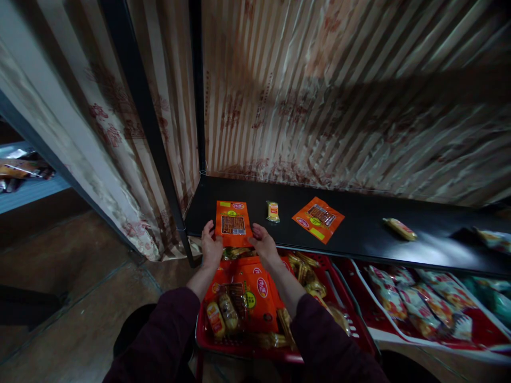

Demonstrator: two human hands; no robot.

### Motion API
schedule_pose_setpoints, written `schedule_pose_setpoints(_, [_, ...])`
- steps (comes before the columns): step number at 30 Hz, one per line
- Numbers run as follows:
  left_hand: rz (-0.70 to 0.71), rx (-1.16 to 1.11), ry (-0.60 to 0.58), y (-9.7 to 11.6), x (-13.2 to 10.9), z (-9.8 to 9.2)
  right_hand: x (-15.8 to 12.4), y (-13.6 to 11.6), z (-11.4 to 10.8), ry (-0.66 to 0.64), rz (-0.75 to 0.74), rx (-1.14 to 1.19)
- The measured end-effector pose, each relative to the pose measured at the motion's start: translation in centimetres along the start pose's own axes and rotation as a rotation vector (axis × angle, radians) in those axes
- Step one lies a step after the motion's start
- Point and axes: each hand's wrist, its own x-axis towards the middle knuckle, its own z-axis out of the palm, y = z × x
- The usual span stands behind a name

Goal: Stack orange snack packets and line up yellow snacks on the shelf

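An orange snack packet [232, 223] with a clear window lies near the left end of the black shelf [359, 239], its near end reaching the shelf's front edge. My left hand [211, 246] grips its left edge with thumb and fingers. On the opposite edge, my right hand [265, 246] pinches the packet near its lower right corner. Just to the right lies a small yellow wrapped snack [273, 211]. Farther right is a second orange packet [318, 219], turned at an angle. Below my wrists stands a red basket [199, 343] with several orange packets and wrapped snacks in it.
Another wrapped snack [400, 229] and a partly cut-off bag [495, 239] lie farther right on the shelf. A red crate [383, 319] of white bags sits below. A dark post [159, 127] stands at the left, and a striped curtain [319, 96] hangs behind.
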Motion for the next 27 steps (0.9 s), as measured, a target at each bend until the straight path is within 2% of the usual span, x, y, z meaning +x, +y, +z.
schedule_pose_setpoints(4, [-0.2,-0.182,-0.119,1.0,0.9,-0.1,-0.2,-1.0,0.0,-0.022,0.185,0.368])
schedule_pose_setpoints(6, [-0.282,-0.267,-0.13,1.5,1.3,-0.2,-0.6,-1.7,0.0,-0.076,0.239,0.472])
schedule_pose_setpoints(12, [-0.385,-0.414,-0.116,2.7,2.1,-0.5,-1.2,-2.9,0.3,-0.131,0.2,0.528])
schedule_pose_setpoints(18, [-0.415,-0.428,-0.15,3.7,2.7,-0.3,-1.2,-3.3,0.3,-0.149,0.138,0.487])
schedule_pose_setpoints(23, [-0.374,-0.446,-0.207,3.6,2.6,0.1,-1.6,-3.4,-0.3,-0.143,0.127,0.524])
schedule_pose_setpoints(27, [-0.359,-0.528,-0.235,3.7,2.6,0.2,-2.6,-2.8,-0.7,-0.196,0.135,0.561])
